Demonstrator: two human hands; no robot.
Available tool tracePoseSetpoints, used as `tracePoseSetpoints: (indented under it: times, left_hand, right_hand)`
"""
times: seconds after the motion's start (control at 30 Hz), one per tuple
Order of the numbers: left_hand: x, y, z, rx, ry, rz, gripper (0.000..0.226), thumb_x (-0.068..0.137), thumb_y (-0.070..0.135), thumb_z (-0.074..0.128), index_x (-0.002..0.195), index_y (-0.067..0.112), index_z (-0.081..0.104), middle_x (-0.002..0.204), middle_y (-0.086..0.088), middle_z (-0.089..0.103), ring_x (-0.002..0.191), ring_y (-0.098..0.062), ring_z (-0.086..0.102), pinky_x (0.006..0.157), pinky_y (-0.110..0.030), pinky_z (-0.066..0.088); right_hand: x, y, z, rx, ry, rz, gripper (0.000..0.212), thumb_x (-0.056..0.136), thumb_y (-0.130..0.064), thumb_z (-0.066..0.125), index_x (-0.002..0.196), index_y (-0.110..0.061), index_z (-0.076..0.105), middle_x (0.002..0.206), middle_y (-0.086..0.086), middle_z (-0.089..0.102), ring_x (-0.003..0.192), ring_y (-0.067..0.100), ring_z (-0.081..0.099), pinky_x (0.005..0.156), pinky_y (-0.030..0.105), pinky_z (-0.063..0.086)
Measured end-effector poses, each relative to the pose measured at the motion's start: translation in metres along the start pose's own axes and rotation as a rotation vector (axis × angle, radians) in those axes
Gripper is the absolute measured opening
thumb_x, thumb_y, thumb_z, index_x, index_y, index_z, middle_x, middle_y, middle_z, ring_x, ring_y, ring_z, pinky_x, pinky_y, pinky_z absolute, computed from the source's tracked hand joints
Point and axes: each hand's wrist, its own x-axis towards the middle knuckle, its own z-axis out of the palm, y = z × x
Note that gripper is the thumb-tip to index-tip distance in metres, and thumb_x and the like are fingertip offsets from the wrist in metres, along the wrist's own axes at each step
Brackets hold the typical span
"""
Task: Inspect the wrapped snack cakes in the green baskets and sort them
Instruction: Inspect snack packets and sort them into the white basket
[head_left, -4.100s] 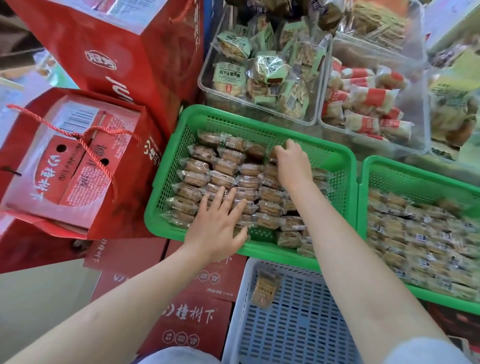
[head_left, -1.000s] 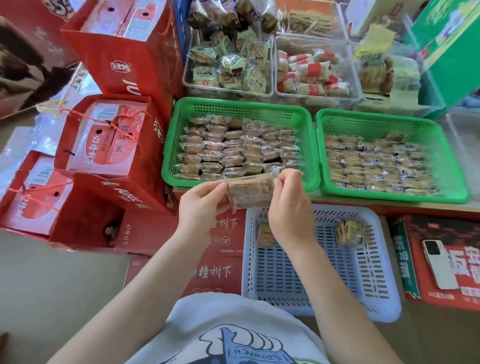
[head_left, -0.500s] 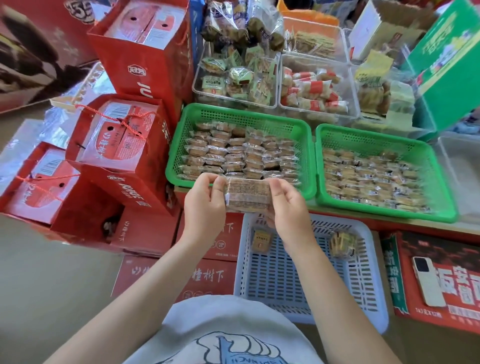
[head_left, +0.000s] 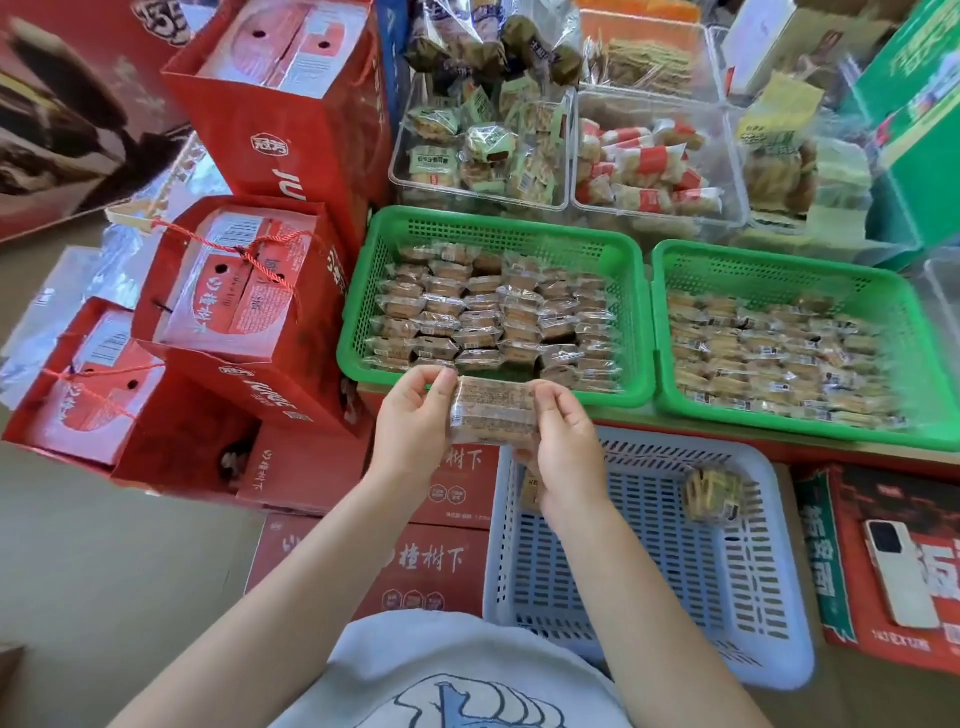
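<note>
A: What are the hands doing?

B: The left hand (head_left: 415, 415) and the right hand (head_left: 563, 441) each pinch one end of a wrapped snack cake (head_left: 492, 410), held level between them, above the near rim of the left green basket (head_left: 636, 322).

A: How does it look?

B: A brown, rectangular block in clear film, with small printed text across the wrapper's face. The text is too small to read.

A: And below it?

B: A pale blue slotted basket (head_left: 649, 561) sits under the right wrist. It holds a loose yellowish packet (head_left: 711, 493) near its far right corner, and another packet (head_left: 531, 488) shows partly behind the right hand.

A: The green baskets?

B: The left one holds rows of the same brown cakes; the right green basket (head_left: 919, 332), just beside it, holds paler wrapped cakes. Clear bins of other snacks (head_left: 483, 150) stand behind. Red gift boxes (head_left: 234, 296) are stacked at left, and a white phone (head_left: 901, 571) lies at far right.
</note>
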Motion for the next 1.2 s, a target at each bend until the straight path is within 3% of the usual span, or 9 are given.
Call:
tracePoseSetpoints:
  times: [0.1, 0.2, 0.33, 0.47, 0.57, 0.7, 0.93, 1.1, 1.2]
  left_hand:
    - [0.015, -0.013, 0.002, 0.136, 0.007, 0.029, 0.013, 0.105, 0.026, 0.053, 0.094, 0.026, 0.061, 0.069, -0.005, 0.059, 0.051, -0.015, 0.047, 0.043, -0.027, 0.037]
    - [0.033, -0.018, 0.005, 0.166, -0.102, -0.01, 0.021, 0.105, 0.01, 0.049, 0.113, 0.027, 0.058, 0.069, -0.002, 0.059, 0.052, -0.017, 0.054, 0.045, -0.024, 0.043]
    - [0.07, -0.032, 0.001, 0.494, -0.147, 0.105, 0.049, 0.1, 0.003, 0.049, 0.144, 0.027, 0.047, 0.122, 0.001, 0.062, 0.09, -0.015, 0.062, 0.074, -0.035, 0.054]
    - [0.104, -0.047, -0.006, 1.167, -0.243, 0.416, 0.042, 0.104, 0.035, 0.048, 0.145, 0.026, 0.052, 0.161, -0.006, 0.033, 0.151, -0.027, 0.021, 0.124, -0.05, 0.016]
    - [0.123, -0.055, -0.006, 1.456, -0.402, 0.356, 0.061, 0.101, 0.065, 0.026, 0.153, 0.036, 0.038, 0.17, -0.001, -0.001, 0.155, -0.025, -0.014, 0.124, -0.053, -0.007]
    - [0.14, -0.055, -0.006, 1.544, -0.462, 0.297, 0.091, 0.082, 0.091, 0.017, 0.157, 0.041, 0.023, 0.169, 0.002, -0.016, 0.152, -0.024, -0.026, 0.122, -0.057, -0.011]
    - [0.155, -0.056, -0.014, 1.44, -0.461, 0.323, 0.098, 0.073, 0.095, 0.015, 0.153, 0.042, 0.032, 0.17, 0.006, -0.007, 0.154, -0.018, -0.017, 0.124, -0.054, -0.006]
    - [0.149, -0.059, -0.018, 1.401, -0.427, 0.392, 0.089, 0.077, 0.086, 0.014, 0.15, 0.04, 0.038, 0.169, 0.002, 0.01, 0.156, -0.018, -0.003, 0.125, -0.048, -0.003]
    - [0.144, -0.062, -0.021, 1.38, -0.433, 0.417, 0.078, 0.083, 0.081, 0.022, 0.148, 0.041, 0.042, 0.169, 0.0, 0.013, 0.155, -0.019, -0.001, 0.124, -0.047, -0.003]
  right_hand:
    - [0.014, 0.001, -0.006, -0.049, -0.171, 0.093, 0.031, 0.1, -0.047, 0.053, 0.118, -0.023, 0.06, 0.108, 0.006, 0.071, 0.08, 0.023, 0.066, 0.052, 0.027, 0.048]
    - [0.031, -0.002, -0.015, -0.114, -0.141, 0.09, 0.043, 0.094, -0.034, 0.067, 0.129, -0.013, 0.053, 0.105, 0.007, 0.066, 0.064, 0.02, 0.063, 0.051, 0.03, 0.05]
    - [0.063, -0.022, -0.023, -0.511, 0.046, -0.153, 0.028, 0.091, -0.03, 0.072, 0.114, -0.031, 0.056, 0.11, -0.019, 0.057, 0.098, 0.019, 0.064, 0.085, 0.036, 0.052]
    - [0.097, -0.029, -0.021, -0.859, -0.018, -0.382, 0.034, 0.089, -0.017, 0.074, 0.121, -0.021, 0.065, 0.114, -0.001, 0.054, 0.099, 0.013, 0.054, 0.092, 0.027, 0.044]
    - [0.115, -0.023, -0.012, -1.114, -0.119, -0.419, 0.038, 0.09, -0.015, 0.071, 0.127, -0.02, 0.065, 0.108, 0.0, 0.046, 0.095, 0.018, 0.055, 0.088, 0.025, 0.045]
    - [0.13, -0.008, 0.001, -1.205, -0.194, -0.311, 0.04, 0.094, -0.016, 0.067, 0.133, -0.023, 0.061, 0.109, -0.001, 0.04, 0.104, 0.025, 0.057, 0.082, 0.024, 0.039]
    - [0.151, 0.01, 0.031, -1.155, -0.326, -0.136, 0.043, 0.098, -0.036, 0.06, 0.139, -0.019, 0.058, 0.137, 0.007, 0.055, 0.125, 0.024, 0.053, 0.099, 0.033, 0.043]
    - [0.162, 0.018, 0.044, -1.168, -0.15, -0.202, 0.009, 0.095, -0.016, 0.064, 0.097, -0.008, 0.061, 0.093, 0.006, 0.064, 0.086, 0.025, 0.06, 0.067, 0.031, 0.041]
    - [0.162, 0.024, 0.053, -1.269, -0.108, -0.283, 0.011, 0.094, -0.016, 0.064, 0.091, -0.01, 0.056, 0.089, 0.001, 0.054, 0.079, 0.023, 0.056, 0.062, 0.032, 0.037]
